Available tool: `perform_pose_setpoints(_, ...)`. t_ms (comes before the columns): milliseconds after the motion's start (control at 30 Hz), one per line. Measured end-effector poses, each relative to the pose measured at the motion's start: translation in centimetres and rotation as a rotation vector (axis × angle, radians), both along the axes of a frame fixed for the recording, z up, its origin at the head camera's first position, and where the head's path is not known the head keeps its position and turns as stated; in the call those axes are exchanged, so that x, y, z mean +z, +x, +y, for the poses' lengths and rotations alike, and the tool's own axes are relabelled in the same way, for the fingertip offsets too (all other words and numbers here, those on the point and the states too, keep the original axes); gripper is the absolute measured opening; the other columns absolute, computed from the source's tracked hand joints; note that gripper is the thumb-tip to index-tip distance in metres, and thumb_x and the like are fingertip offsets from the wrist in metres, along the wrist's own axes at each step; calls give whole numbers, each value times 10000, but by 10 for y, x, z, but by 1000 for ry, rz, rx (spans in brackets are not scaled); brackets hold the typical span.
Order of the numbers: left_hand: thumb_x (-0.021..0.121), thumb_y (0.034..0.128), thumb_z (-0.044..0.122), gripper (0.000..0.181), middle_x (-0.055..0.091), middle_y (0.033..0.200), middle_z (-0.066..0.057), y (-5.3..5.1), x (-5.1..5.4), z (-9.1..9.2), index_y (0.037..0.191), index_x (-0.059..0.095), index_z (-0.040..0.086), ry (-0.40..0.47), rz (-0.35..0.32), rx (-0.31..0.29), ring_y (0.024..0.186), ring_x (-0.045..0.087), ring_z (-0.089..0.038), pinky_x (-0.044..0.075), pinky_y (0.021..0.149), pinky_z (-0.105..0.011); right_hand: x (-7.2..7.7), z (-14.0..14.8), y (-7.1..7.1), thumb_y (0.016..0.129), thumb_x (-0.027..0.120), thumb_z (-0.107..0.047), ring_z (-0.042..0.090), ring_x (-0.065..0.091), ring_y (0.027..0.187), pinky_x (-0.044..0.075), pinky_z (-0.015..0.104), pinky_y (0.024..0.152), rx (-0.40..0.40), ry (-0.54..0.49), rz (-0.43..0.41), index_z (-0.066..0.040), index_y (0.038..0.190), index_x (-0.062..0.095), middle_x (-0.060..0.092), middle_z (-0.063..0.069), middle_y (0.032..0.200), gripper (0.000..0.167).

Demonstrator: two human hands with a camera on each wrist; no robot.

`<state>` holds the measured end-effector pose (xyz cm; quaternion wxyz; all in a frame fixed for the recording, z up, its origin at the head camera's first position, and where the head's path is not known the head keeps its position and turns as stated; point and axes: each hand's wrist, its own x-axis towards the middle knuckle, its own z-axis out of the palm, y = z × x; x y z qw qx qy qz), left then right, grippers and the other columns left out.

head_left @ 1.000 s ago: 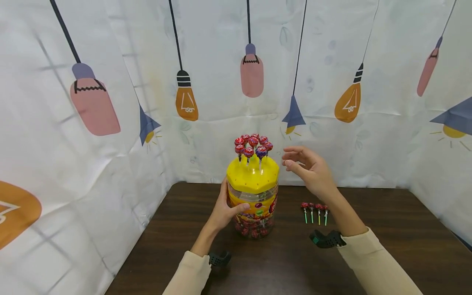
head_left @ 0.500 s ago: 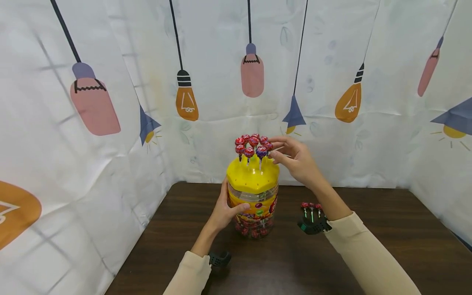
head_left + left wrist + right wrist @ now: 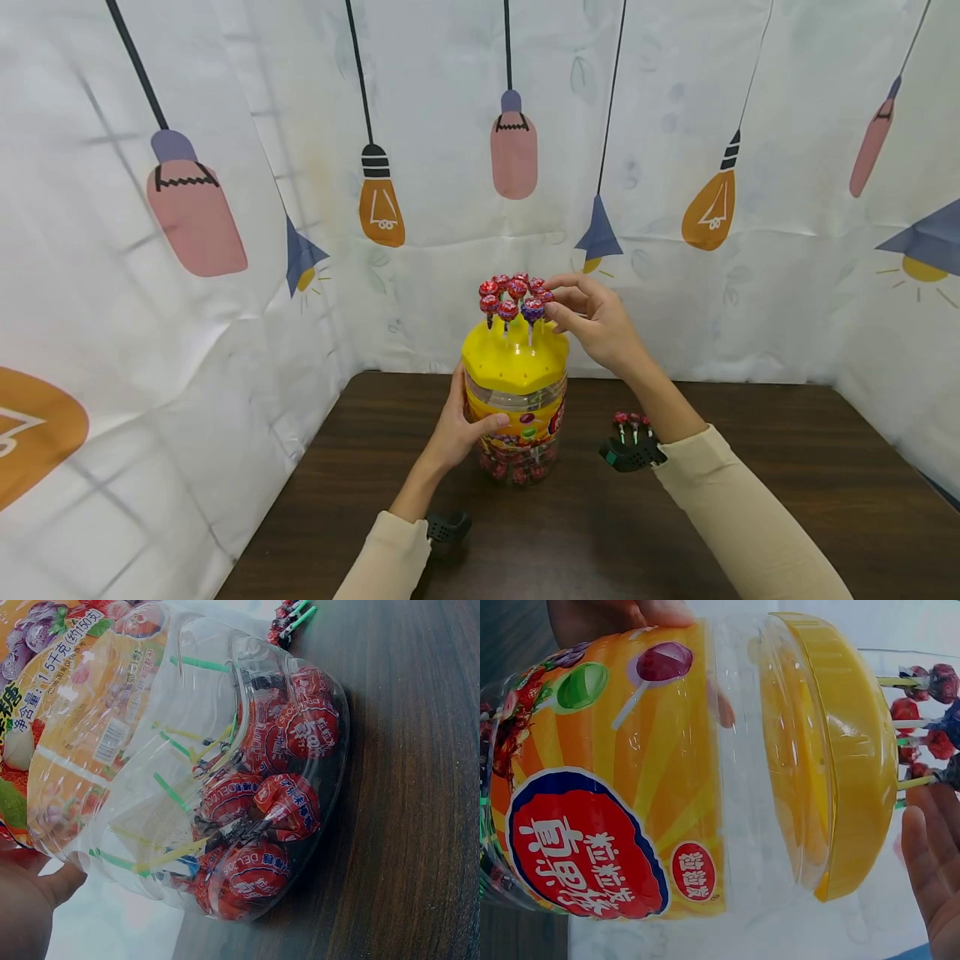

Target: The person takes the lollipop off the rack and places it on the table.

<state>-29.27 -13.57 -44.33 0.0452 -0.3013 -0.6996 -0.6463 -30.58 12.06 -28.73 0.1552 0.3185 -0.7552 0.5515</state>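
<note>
A clear plastic candy jar [image 3: 517, 425] with a yellow lid [image 3: 517, 364] stands upright on the table. Several red-wrapped lollipops [image 3: 488, 288] and one purple lollipop [image 3: 532, 310] stick up from the lid, sticks down. My left hand [image 3: 457, 429] grips the jar's left side, thumb across its front label. At the lid's right edge, my right hand [image 3: 596, 321] pinches a lollipop [image 3: 543, 296] between thumb and fingers; its head is partly covered. The right wrist view shows those fingertips [image 3: 915, 832] beside the lollipop heads. More lollipops [image 3: 259, 877] lie inside the jar's bottom.
Several loose lollipops [image 3: 633, 421] lie in a row on the dark wooden table [image 3: 772, 483], right of the jar, partly hidden by my right wrist and its black wrist device [image 3: 632, 454]. A white curtain [image 3: 450, 317] printed with lamps hangs behind the table.
My right hand has moved left from beside the jar to the lollipops on the lid and closed on one. My left hand keeps its grip, and the jar has stayed in place.
</note>
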Motion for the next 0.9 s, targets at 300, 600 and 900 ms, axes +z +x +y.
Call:
perform_pose_setpoints(300,757,936,282,983,409,1530,-7,-1,-1,0,1618,60,408,-3,0,3,1338,510,-245,447,1133,-456,1,-1,1,999,646,-77,202,723,862,619,296,711,-11,-47,30,-19,1273,602,711,230,1139,284)
perform_pose_setpoints(600,751,941,289,972,418,1523,-23,-1,-2,-1,1621,63,383,1,17,-13,1337,513,-240,452,1131,-428,5,2,4,1000,641,-73,127,699,831,602,254,669,-38,-138,79,-10,1245,606,701,266,1084,255)
perform_pose_setpoints(900,754,937,302,981,416,1525,-24,-1,-1,-1,1621,57,394,-11,16,0,1333,514,-228,455,1125,-437,-2,13,7,1003,625,-56,158,710,783,600,292,575,-21,-166,56,16,1223,602,739,69,968,232)
